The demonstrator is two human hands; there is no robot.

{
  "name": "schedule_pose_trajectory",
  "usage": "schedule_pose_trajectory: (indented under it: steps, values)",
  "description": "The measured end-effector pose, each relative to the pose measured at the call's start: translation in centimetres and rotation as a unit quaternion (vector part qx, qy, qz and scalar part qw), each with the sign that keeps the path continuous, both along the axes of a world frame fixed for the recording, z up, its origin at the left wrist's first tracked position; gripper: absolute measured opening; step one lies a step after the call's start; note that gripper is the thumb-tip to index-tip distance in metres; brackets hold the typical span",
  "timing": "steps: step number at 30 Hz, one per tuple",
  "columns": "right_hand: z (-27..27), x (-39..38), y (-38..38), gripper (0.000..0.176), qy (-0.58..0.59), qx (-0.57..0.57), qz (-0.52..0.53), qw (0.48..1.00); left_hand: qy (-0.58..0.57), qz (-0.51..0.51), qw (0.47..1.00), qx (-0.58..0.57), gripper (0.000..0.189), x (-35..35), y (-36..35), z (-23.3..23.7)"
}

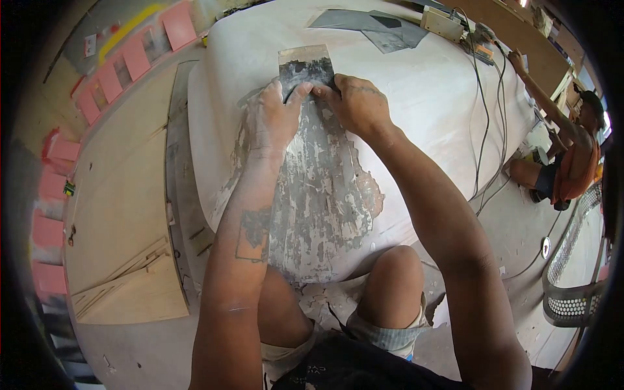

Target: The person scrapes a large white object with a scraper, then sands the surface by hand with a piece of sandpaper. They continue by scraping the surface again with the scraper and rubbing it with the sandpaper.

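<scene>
My left hand (279, 112) and my right hand (359, 103) are closed on the two sides of a flat rectangular scraper (305, 64). Its far end is pale tan, and black smears cover the part nearer me. Both thumbs press towards each other on the near end, which my fingers partly hide. Beneath lies a large, curved white panel (429, 97). A rough grey patch (312, 201) with flaking, pale streaks runs along it from my hands towards my knees. Whether the scraper's edge touches the panel is hidden.
Dark sheets (390, 32) lie at the panel's far side. Near them are a beige box (442, 25) and a sander (482, 49) with trailing cables (478, 117). A co-worker (575, 143) crouches at right, above a perforated metal strip (572, 305). Plywood (130, 195) lies left.
</scene>
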State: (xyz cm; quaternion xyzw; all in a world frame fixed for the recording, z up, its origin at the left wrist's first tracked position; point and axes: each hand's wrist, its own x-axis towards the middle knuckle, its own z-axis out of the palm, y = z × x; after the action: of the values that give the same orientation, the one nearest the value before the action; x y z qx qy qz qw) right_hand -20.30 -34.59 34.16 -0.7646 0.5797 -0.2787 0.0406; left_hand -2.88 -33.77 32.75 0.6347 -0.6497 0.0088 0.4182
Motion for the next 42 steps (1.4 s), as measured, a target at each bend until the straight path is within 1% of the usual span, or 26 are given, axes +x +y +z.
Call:
schedule_pose_trajectory:
  steps: [2, 5, 8, 11, 14, 16, 17, 20, 22, 23, 25, 26, 29, 32, 35, 38, 41, 42]
  values:
    - [0.0, 0.2, 0.0, 0.050, -0.006, 0.004, 0.001, 1.000, 0.011, 0.004, 0.999, 0.035, 0.060, -0.1, 0.4, 0.6]
    - [-0.2, 0.2, 0.1, 0.048, -0.014, 0.009, 0.005, 1.000, 0.037, -0.013, 0.999, 0.003, 0.071, 0.4, -0.4, -0.7]
    - [-0.2, 0.2, 0.4, 0.047, -0.017, 0.010, 0.005, 1.000, 0.035, -0.016, 0.999, -0.018, 0.069, 0.3, -0.3, -0.9]
    - [-0.2, 0.2, 0.7, 0.046, -0.028, 0.011, 0.009, 1.000, 0.002, -0.010, 1.000, 0.021, 0.060, 0.0, 1.1, 0.5]
    - [-0.6, 0.1, 0.9, 0.045, -0.042, -0.004, 0.009, 0.999, 0.032, -0.038, 0.998, -0.026, 0.061, 0.0, 1.4, -0.4]
    - [-0.9, 0.4, 1.0, 0.044, -0.052, -0.020, 0.001, 0.998, 0.011, -0.039, 0.998, -0.045, 0.062, 0.2, 1.0, -0.7]
    - [-0.8, 0.4, 0.7, 0.044, -0.037, -0.006, -0.005, 0.999, 0.002, -0.038, 0.998, -0.055, 0.062, 0.4, 0.8, -0.8]
    - [0.4, 0.4, -0.1, 0.045, -0.008, 0.040, -0.012, 0.999, -0.029, -0.001, 0.996, 0.082, 0.064, 0.6, -0.2, 1.7]
    - [0.8, 0.1, -0.6, 0.046, 0.000, 0.067, -0.001, 0.998, -0.035, 0.004, 0.996, 0.083, 0.074, 1.3, -1.2, 0.8]
    - [0.7, 0.0, -0.7, 0.047, -0.001, 0.048, -0.002, 0.999, -0.037, 0.007, 0.996, 0.078, 0.080, 1.5, -1.9, 0.5]
    - [0.0, 0.4, -0.7, 0.051, -0.006, 0.013, -0.005, 1.000, -0.066, 0.024, 0.995, 0.075, 0.081, 1.4, -1.9, 0.7]
    - [-0.1, 0.3, -1.0, 0.050, 0.006, 0.019, 0.001, 1.000, -0.081, 0.033, 0.993, 0.074, 0.082, 1.4, -1.9, 0.8]
    - [0.2, 0.2, -2.2, 0.048, 0.041, 0.044, 0.020, 0.998, -0.070, -0.006, 0.984, 0.161, 0.083, 1.7, -2.5, 2.2]
    - [0.6, 0.0, -2.7, 0.046, 0.065, 0.063, 0.038, 0.995, -0.104, -0.010, 0.982, 0.161, 0.083, 2.0, -3.2, 2.1]
    - [-1.6, -0.2, -4.7, 0.045, 0.091, -0.006, 0.084, 0.992, -0.101, 0.002, 0.979, 0.178, 0.081, 1.9, -3.2, 2.3]
    - [-1.7, -0.1, -4.8, 0.041, 0.100, -0.009, 0.076, 0.992, -0.101, -0.016, 0.988, 0.119, 0.081, 2.1, -3.4, 1.7]
    - [1.1, 0.0, -2.8, 0.039, 0.037, 0.074, 0.034, 0.996, -0.051, -0.049, 0.989, 0.134, 0.076, 2.2, -3.3, 2.5]
    - [0.9, -0.1, -2.5, 0.041, 0.036, 0.056, 0.027, 0.997, -0.041, -0.045, 0.990, 0.124, 0.076, 2.1, -2.8, 2.3]
